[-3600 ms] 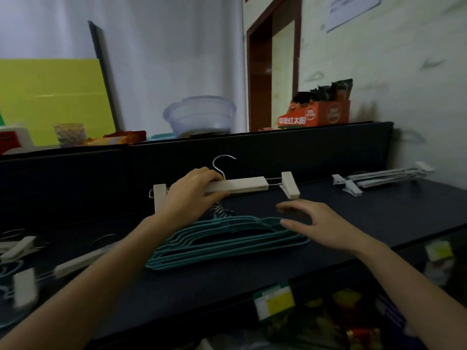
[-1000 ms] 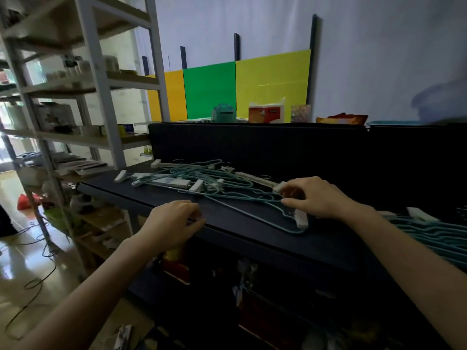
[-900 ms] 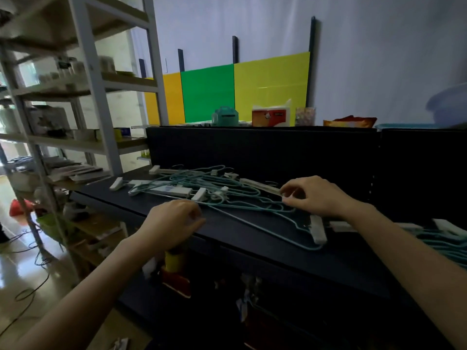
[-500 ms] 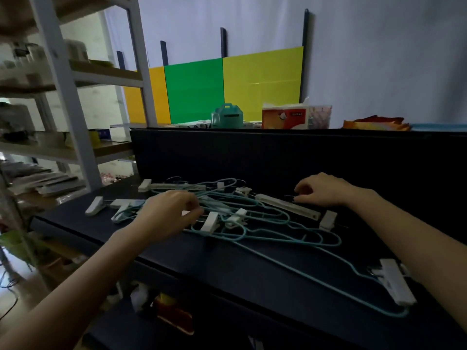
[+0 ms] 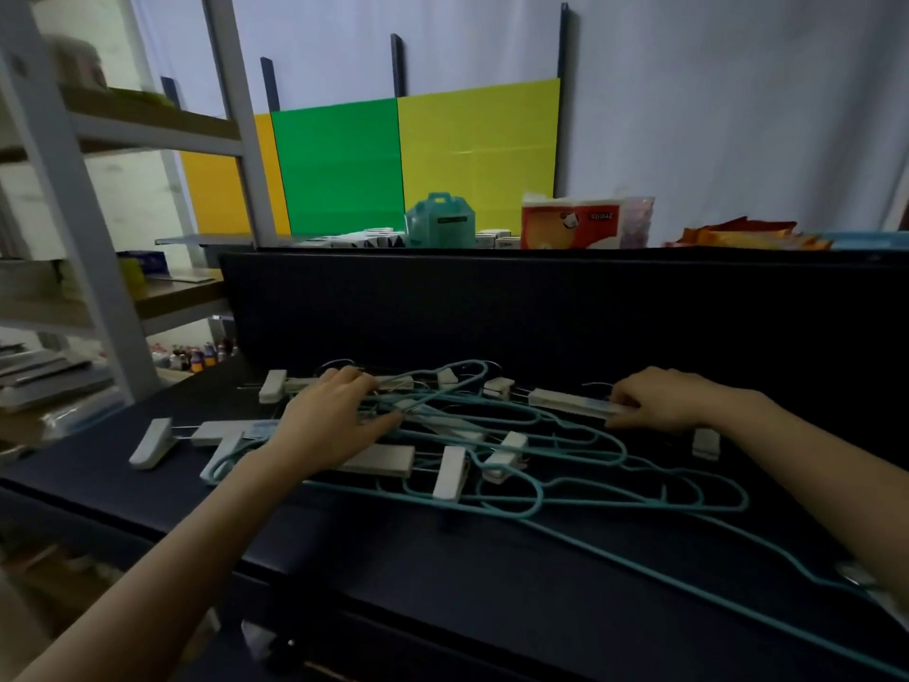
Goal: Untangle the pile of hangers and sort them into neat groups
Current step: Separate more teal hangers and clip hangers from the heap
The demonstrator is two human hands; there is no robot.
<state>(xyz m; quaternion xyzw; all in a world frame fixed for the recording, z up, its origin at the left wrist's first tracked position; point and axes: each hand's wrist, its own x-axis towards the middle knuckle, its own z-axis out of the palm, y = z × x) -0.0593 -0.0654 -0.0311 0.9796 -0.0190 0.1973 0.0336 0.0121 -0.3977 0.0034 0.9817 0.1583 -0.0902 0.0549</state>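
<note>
A tangled pile of hangers lies on the dark shelf top [image 5: 442, 573]. Several teal wire hangers [image 5: 565, 484] are woven through white clip hangers [image 5: 388, 457]. My left hand [image 5: 334, 420] lies flat on the left side of the pile, fingers spread across teal wires and a white bar. My right hand [image 5: 659, 398] pinches the right end of a white clip hanger bar [image 5: 570, 402] at the back right of the pile. A loose white clip [image 5: 706, 443] lies just in front of that hand. One teal wire runs off toward the lower right.
A dark back panel [image 5: 541, 307] rises behind the pile. Above it sit a teal box [image 5: 440, 219], a tissue pack [image 5: 573, 224] and snack bags [image 5: 738, 236]. A grey metal rack [image 5: 98, 268] stands at the left. Coloured boards lean on the wall.
My view turned left from the sorted teal stack to the tangled pile and came closer. My left hand moved from the shelf edge onto the pile. My right hand took hold of the white bar.
</note>
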